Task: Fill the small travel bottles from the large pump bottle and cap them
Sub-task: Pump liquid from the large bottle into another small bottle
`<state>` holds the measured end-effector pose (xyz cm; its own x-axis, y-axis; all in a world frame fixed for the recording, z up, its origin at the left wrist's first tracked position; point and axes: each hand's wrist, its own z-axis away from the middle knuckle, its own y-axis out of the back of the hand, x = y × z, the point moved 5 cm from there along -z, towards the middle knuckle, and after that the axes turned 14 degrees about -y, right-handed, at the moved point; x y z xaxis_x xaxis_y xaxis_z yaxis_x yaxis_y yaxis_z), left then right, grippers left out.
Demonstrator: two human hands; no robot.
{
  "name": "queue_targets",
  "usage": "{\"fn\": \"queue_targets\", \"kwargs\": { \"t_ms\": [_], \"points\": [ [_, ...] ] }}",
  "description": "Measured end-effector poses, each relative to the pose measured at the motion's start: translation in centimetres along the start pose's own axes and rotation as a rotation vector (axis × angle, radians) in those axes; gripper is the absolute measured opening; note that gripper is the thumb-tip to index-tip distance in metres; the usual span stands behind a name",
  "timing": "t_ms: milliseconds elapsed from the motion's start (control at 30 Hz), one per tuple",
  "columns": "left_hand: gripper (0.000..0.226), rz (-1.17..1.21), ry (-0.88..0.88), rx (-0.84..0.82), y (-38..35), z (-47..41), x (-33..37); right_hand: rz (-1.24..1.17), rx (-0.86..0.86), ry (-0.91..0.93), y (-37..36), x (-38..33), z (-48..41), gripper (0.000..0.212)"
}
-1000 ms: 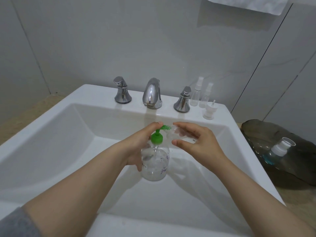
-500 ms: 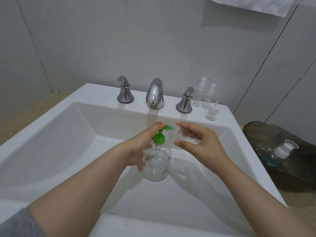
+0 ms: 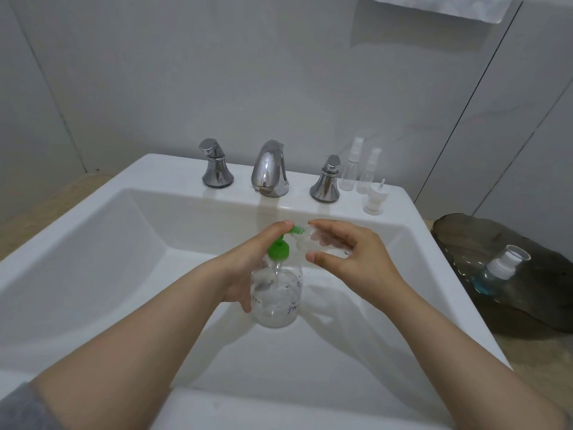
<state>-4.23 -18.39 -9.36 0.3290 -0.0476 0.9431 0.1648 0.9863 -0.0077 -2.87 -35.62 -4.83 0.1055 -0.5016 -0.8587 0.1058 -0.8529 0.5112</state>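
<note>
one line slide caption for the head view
Over a white sink, left hand grips the green pump bottle while right hand holds a travel bottle at its nozzle.

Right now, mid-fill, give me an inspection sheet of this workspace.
Surface: white sink; both hands work over its basin.
Job's things: pump bottle, clear with a green pump head; small travel bottle tilted at its spout; two spray bottles upright on the rear ledge; loose spray cap in front of them.
Clutter: blue-liquid bottle on a dark tray at the right.
Grips: left hand holds the pump bottle, finger on the pump head; right hand holds the small travel bottle.
Cables: nothing seen.
Surroundings: faucet, grey wall, towel above.
</note>
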Motion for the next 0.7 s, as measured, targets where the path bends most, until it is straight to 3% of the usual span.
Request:
{"fn": "queue_targets", "kwargs": {
  "t_ms": [167, 300, 367, 533, 700],
  "points": [
    [0.1, 0.021, -0.023, 0.026, 0.2, -0.28, -0.04, -0.013, -0.009, -0.006, -0.12, 0.06, -0.06, 0.047],
    [0.056, 0.071, -0.026, 0.05, 0.46, -0.56, -0.06, -0.007, -0.031, -0.024, -0.33, 0.19, -0.09, 0.046],
    [0.045, 0.087, -0.021, 0.049, 0.51, -0.69, -0.22, 0.009, -0.031, -0.028, -0.35, 0.26, -0.08, 0.046],
    [0.052, 0.078, 0.001, 0.034, 0.55, -0.66, -0.4, 0.013, -0.028, -0.02, -0.32, 0.33, -0.06, 0.046],
    [0.084, 0.027, 0.013, 0.005, 0.48, -0.32, -0.36, -0.006, -0.015, -0.005, -0.18, 0.06, -0.02, 0.045]
  ]
}}
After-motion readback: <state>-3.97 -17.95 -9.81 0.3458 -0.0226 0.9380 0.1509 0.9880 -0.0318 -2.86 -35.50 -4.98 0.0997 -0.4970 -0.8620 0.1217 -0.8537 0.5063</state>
